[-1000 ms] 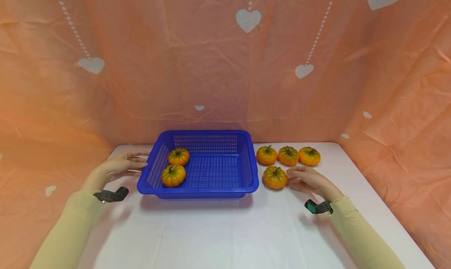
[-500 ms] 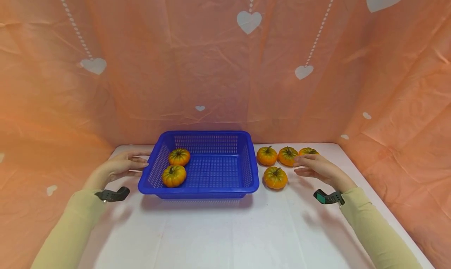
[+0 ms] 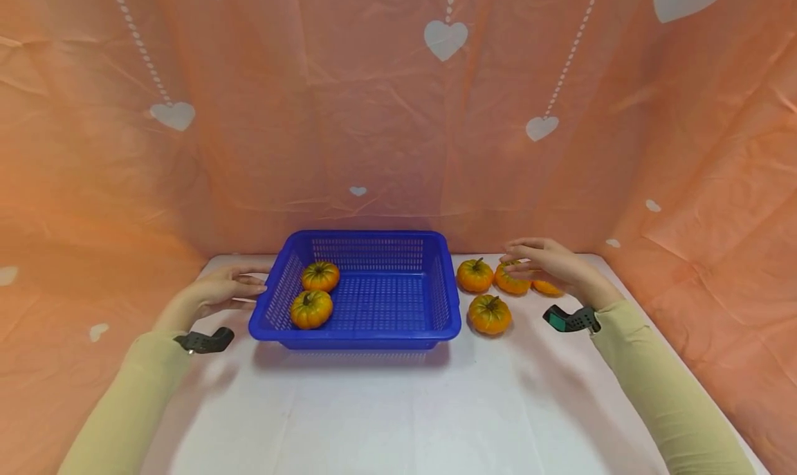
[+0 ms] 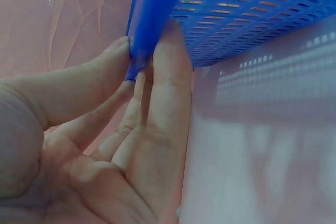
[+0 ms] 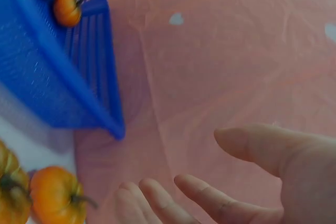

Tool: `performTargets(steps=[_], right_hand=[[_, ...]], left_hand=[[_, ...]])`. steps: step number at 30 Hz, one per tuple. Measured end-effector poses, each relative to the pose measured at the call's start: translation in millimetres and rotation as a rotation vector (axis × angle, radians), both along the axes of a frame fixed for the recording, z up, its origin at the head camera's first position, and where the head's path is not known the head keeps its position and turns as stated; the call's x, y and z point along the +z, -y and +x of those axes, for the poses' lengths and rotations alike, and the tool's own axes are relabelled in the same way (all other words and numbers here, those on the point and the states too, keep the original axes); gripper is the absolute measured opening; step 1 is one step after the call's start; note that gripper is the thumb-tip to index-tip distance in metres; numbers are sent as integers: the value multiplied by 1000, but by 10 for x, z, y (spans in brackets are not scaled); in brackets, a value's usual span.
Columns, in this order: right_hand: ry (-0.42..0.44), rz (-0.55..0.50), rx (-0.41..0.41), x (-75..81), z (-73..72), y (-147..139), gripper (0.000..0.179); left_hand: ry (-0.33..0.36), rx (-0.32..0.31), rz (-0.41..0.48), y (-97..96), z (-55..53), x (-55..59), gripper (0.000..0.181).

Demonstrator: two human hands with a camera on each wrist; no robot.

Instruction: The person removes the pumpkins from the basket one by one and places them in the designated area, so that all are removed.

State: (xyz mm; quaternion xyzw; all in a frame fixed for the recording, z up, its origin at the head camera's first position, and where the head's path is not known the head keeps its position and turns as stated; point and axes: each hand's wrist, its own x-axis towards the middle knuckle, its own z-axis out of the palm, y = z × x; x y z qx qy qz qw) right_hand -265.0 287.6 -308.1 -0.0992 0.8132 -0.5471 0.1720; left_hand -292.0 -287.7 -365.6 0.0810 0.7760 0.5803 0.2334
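Observation:
At the left side of the blue plastic basket [image 3: 355,335], my left hand [image 3: 219,292] pinches its rim [image 4: 152,19] between thumb and fingers. Two small orange pumpkins lie inside along the left wall, one [image 3: 320,276] behind the other [image 3: 310,310]. My right hand [image 3: 548,262] hovers over the back row of pumpkins to the right of the basket, thumb and fingers spread, holding nothing. That row has a left pumpkin [image 3: 474,276], a middle pumpkin [image 3: 512,280] and a right pumpkin [image 3: 548,288], the last two partly covered by the hand. A single pumpkin [image 3: 489,314] sits in front.
A white cloth covers the table [image 3: 373,413]. Close behind the basket and pumpkins hangs a pink-orange curtain [image 3: 373,129] with white hearts, which also closes in both sides. Each wrist wears a black strap with a camera.
My right hand has left the front pumpkin, lifting and moving back over the rear row. My left hand stays at the basket rim, and the pumpkins have not moved.

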Motion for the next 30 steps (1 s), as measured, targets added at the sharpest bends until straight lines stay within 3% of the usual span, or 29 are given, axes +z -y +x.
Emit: performTargets(steps=[7, 15, 22, 30], right_hand=[[-5, -22, 50, 163, -140, 315, 54], [0, -93, 140, 220, -264, 793, 51], [65, -172, 189, 115, -360, 1206, 45], [177, -248, 184, -76, -518, 1638, 46]], left_hand=[[-12, -2, -12, -2, -24, -13, 61], [-7, -10, -11, 5, 18, 7, 61], [0, -15, -26, -8, 18, 6, 61], [-5, -21, -25, 3, -11, 4, 61]])
